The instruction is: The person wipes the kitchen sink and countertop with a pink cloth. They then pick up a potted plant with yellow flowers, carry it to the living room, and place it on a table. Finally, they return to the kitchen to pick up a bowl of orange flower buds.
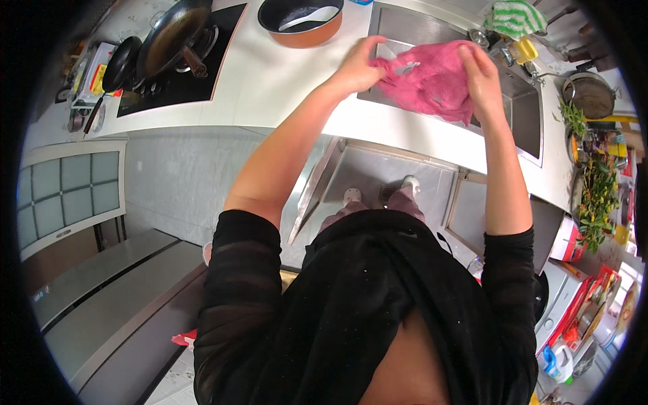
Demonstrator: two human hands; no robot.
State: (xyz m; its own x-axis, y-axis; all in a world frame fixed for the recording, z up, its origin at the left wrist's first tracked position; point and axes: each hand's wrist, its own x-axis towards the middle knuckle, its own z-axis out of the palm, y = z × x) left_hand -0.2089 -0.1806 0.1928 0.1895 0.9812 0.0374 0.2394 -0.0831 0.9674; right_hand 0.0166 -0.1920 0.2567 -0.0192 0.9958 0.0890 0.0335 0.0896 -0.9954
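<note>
A pink cloth (432, 81) is stretched between my two hands over the steel sink (523, 125). My left hand (358, 67) grips its left edge, above the sink's left rim. The cloth's upper right corner is pinched by my right hand (480, 79), with the thumb and fingers closed. The cloth hangs loosely, with folds and some pale spots on it. Much of the basin beneath is hidden by the cloth and my right forearm.
Left of the sink, an orange pot (302, 37) with a white ladle (310, 18) stands on the white counter (270, 88). A wok (174, 40) and a small frying pan (121, 64) are by the black cooktop (158, 94). A green-striped towel (516, 19) lies behind the sink; leafy plants (597, 202) stand right.
</note>
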